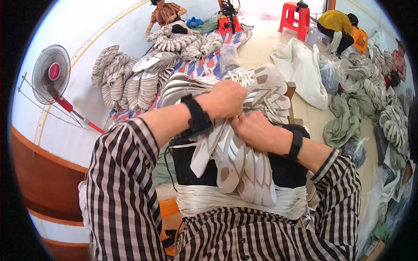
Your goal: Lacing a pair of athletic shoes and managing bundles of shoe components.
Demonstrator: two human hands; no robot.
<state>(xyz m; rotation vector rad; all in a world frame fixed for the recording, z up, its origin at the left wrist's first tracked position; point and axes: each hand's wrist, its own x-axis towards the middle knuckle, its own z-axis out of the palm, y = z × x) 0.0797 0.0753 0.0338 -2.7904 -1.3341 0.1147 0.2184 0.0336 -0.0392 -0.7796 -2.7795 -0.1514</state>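
My left hand (225, 99) and my right hand (256, 129) meet in front of me, both with curled fingers. Beneath them, beige, white and grey shoe uppers (228, 163) hang over my lap. My right hand grips the edge of an upper there. Whatever my left fingers pinch is hidden behind the hand. Just beyond my hands lies a stack of similar uppers (265, 89), and a laced upper (240, 78) with white laces shows at its top. A thick bundle of white laces (198, 201) rests across my lap.
Bundled uppers (124, 82) lie on a striped sheet (198, 66) ahead. A fan (53, 71) stands left. Two people (167, 15) (334, 24) sit farther off. White sack (300, 65), green cloth (344, 119) and red stool (295, 19) are to the right.
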